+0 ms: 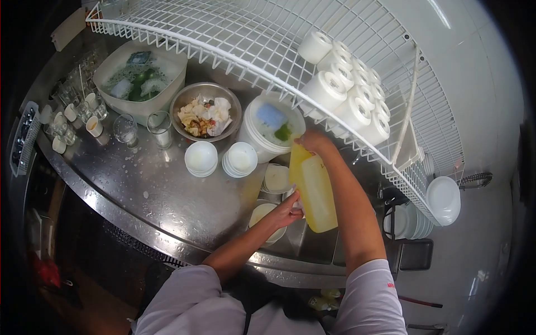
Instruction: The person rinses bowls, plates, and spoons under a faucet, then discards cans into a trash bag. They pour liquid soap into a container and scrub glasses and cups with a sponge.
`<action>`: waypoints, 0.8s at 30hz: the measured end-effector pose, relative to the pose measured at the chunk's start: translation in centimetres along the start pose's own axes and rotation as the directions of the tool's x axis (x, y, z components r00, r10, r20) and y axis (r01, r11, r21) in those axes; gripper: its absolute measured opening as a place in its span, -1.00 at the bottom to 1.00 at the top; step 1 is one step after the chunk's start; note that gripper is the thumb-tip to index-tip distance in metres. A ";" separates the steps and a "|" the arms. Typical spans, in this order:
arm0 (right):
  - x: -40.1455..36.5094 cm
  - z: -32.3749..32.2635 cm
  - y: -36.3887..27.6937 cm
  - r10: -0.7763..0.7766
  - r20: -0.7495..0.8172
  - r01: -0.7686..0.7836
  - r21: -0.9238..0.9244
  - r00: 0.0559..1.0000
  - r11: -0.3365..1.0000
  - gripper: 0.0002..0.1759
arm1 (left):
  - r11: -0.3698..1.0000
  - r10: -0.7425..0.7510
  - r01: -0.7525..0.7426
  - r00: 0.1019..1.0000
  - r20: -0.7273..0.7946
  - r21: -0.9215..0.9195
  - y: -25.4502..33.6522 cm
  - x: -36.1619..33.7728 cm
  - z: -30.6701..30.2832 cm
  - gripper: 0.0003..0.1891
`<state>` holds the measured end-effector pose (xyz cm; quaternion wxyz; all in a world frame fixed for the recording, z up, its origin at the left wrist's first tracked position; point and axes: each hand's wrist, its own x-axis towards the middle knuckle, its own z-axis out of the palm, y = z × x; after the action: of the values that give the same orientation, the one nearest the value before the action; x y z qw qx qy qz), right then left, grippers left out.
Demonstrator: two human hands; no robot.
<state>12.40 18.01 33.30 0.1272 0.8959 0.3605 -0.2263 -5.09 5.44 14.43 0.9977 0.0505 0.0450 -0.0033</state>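
Our right hand (314, 143) grips the yellow jug (319, 192) near its top, the white bucket (253, 137) at the jug's eleven o'clock. Our left hand (286, 213) curls beside it, its hold unclear. The wet counter (139, 181) leaves room toward nine, its front edge (111, 216) at eight.

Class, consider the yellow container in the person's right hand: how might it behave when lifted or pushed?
The yellow container is probably fairly stiff: its sides look straight in the right hand's grip. Stood upright, its long, narrow body might tip if pushed high up. Its smooth-looking surface could turn slippery when wet.
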 end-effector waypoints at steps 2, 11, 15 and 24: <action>1.6 0.7 1.6 -0.056 -0.065 0.058 0.019 0.996 0.998 -0.38 | 1.000 -0.014 0.014 1.000 -0.016 0.009 -0.1 1.3 -1.1 -0.53; 1.4 0.7 2.0 -0.068 -0.143 0.076 0.057 0.987 0.995 -0.41 | 1.000 -0.006 0.007 0.998 0.068 -0.022 0.7 0.6 0.3 -0.66; 0.4 1.2 1.2 -0.075 -0.130 0.084 0.071 0.989 0.994 -0.39 | 1.000 -0.006 0.006 0.997 0.080 -0.002 0.7 -0.9 0.6 -0.66; -1.5 1.6 -1.5 -0.149 -0.076 0.152 0.039 0.986 0.988 -0.27 | 0.998 0.038 -0.041 0.998 0.054 0.042 0.7 -3.6 -0.3 -0.60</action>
<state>9.88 17.54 32.56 0.0765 0.8764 0.4264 -0.2103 -8.74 6.16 14.56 0.9971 0.0729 0.0174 0.0142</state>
